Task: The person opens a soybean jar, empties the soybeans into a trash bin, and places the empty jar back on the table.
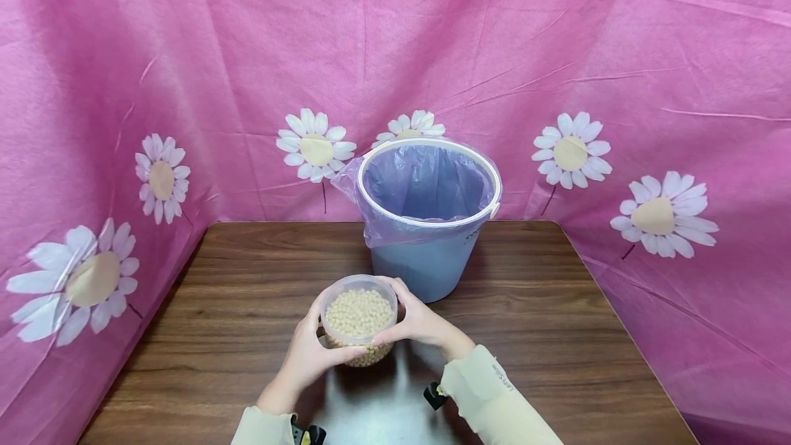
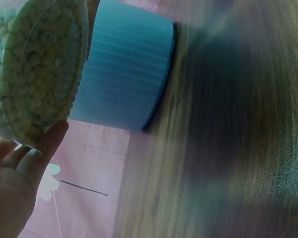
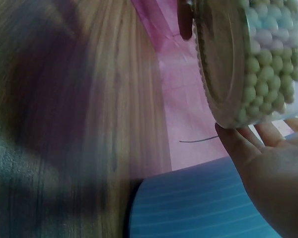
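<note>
Cream sleeve [image 1: 494, 400] bears unclear lettering [image 1: 502, 376]; left hand [image 1: 311, 349] and right hand [image 1: 423, 321] grip a clear plastic tub [image 1: 356, 340] of pellets [image 1: 360, 312].

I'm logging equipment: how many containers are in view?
2: a clear round plastic tub of pale balls, held by the left hand and right hand; a blue plastic bucket behind it.
</note>
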`<move>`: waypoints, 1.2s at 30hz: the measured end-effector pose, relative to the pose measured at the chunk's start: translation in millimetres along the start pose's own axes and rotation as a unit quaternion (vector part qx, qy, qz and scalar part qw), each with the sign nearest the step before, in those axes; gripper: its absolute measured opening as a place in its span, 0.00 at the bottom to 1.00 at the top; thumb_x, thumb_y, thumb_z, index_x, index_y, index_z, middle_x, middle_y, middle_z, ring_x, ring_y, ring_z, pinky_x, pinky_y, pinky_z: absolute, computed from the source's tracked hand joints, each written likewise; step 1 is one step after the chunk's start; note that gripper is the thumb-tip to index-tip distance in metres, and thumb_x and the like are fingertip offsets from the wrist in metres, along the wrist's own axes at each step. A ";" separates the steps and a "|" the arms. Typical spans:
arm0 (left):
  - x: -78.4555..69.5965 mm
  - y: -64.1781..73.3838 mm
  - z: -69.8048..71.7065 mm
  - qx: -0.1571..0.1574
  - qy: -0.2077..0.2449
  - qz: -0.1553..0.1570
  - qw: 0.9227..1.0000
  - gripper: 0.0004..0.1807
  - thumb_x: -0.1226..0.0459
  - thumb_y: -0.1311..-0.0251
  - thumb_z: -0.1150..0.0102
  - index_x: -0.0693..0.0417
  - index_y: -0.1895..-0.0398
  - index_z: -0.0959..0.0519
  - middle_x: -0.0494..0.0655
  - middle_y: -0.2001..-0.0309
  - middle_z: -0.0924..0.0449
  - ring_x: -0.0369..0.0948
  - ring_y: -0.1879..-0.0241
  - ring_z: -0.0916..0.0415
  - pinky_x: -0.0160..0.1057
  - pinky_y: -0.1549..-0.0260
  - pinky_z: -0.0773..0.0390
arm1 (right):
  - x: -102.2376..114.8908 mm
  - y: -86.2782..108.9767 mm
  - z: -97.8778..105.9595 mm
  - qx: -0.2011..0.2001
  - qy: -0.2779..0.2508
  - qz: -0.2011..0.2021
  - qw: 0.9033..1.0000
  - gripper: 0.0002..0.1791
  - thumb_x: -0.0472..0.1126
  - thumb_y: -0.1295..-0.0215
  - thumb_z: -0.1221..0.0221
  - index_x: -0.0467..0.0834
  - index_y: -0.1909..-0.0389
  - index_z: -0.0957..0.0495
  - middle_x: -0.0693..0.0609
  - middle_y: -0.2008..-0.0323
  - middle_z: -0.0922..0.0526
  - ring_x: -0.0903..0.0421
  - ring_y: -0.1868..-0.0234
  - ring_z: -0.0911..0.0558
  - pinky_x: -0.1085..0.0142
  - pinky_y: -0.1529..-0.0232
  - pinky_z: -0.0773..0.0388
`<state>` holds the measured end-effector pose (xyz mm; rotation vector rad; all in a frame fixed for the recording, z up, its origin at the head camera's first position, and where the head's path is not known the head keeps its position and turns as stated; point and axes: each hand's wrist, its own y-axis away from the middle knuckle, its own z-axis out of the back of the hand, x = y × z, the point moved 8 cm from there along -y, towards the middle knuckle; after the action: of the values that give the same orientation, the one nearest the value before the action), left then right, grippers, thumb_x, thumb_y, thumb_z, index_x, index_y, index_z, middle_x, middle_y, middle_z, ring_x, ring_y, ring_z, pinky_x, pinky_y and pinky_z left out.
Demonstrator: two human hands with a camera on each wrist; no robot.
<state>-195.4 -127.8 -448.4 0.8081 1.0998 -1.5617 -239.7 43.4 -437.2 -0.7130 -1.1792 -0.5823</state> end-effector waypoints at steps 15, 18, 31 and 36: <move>-3.3 3.9 -4.5 0.025 0.059 -0.024 0.998 0.57 0.67 0.70 0.20 0.56 0.28 0.37 0.60 0.41 0.24 0.30 0.50 0.27 0.33 0.53 0.25 | 2.1 4.8 -2.4 0.078 -0.091 -0.019 0.993 0.58 0.49 0.52 0.25 0.36 0.25 0.48 0.33 0.30 0.39 0.59 0.35 0.33 0.66 0.33 0.37; -3.6 4.3 -4.1 0.007 0.069 -0.018 0.997 0.57 0.68 0.70 0.20 0.55 0.28 0.37 0.60 0.39 0.25 0.30 0.49 0.27 0.32 0.54 0.24 | 3.8 4.4 -2.0 0.063 -0.089 -0.015 0.994 0.60 0.48 0.51 0.25 0.35 0.24 0.52 0.33 0.28 0.41 0.58 0.34 0.34 0.68 0.33 0.38; -10.5 7.5 3.9 -0.136 -0.001 -0.007 0.991 0.60 0.63 0.76 0.17 0.49 0.28 0.35 0.53 0.37 0.24 0.35 0.45 0.25 0.28 0.50 0.25 | 14.2 1.3 -6.8 -0.090 0.015 -0.025 0.996 0.61 0.33 0.60 0.22 0.44 0.25 0.48 0.45 0.29 0.35 0.48 0.31 0.35 0.68 0.30 0.42; -14.3 11.2 3.4 -0.185 -0.050 -0.011 0.981 0.61 0.62 0.79 0.16 0.50 0.29 0.34 0.55 0.38 0.23 0.45 0.46 0.22 0.25 0.53 0.24 | 15.0 2.8 -11.4 -0.156 0.049 -0.052 0.985 0.63 0.39 0.62 0.20 0.44 0.25 0.49 0.45 0.31 0.32 0.50 0.34 0.30 0.58 0.32 0.35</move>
<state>-180.9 -126.7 -437.1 0.4639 1.2784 -1.3437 -226.4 35.9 -425.7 -0.8802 -1.0487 -0.8931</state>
